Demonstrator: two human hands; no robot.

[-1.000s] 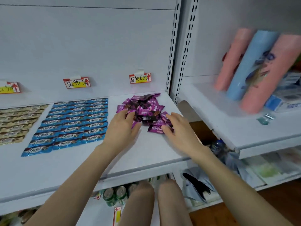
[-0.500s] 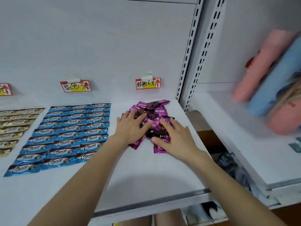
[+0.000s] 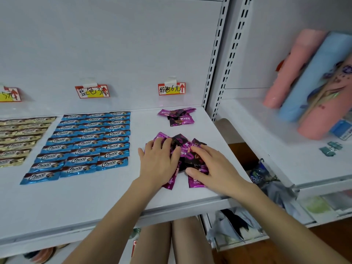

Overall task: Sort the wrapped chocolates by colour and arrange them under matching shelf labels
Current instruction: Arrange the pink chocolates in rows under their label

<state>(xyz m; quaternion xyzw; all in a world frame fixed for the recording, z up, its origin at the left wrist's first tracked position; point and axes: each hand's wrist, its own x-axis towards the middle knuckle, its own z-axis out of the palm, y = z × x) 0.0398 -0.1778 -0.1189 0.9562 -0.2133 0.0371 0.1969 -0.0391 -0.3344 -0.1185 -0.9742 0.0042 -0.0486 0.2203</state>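
Purple pile held flat under both hands, rows not yet laid

A loose heap of purple chocolates (image 3: 182, 147) is covered by both hands near the front right of the white shelf (image 3: 95, 199). The left hand (image 3: 158, 162) is laid palm down on the heap's left side with fingers nearly straight. The right hand (image 3: 211, 168) is spread over the right side, its thumb pressed against a wrapper edge. Nothing is seen to be pinched or lifted by either hand. A smaller cluster of purple pieces (image 3: 178, 117) is left further back, just below the pink label (image 3: 171, 89).

The blue chocolates (image 3: 85, 143) are already set in tidy rows under the blue label (image 3: 92, 91), and the gold chocolates (image 3: 17, 138) are lined up at the far left.

The purple pieces can be judged light and flat, wrapped in glossy film that is likely to slide on the smooth shelf and on its neighbours. Each is best taken singly by a crimped end or lightly across its width. Firm squeezing should be avoided, since the chocolate inside may be snapped
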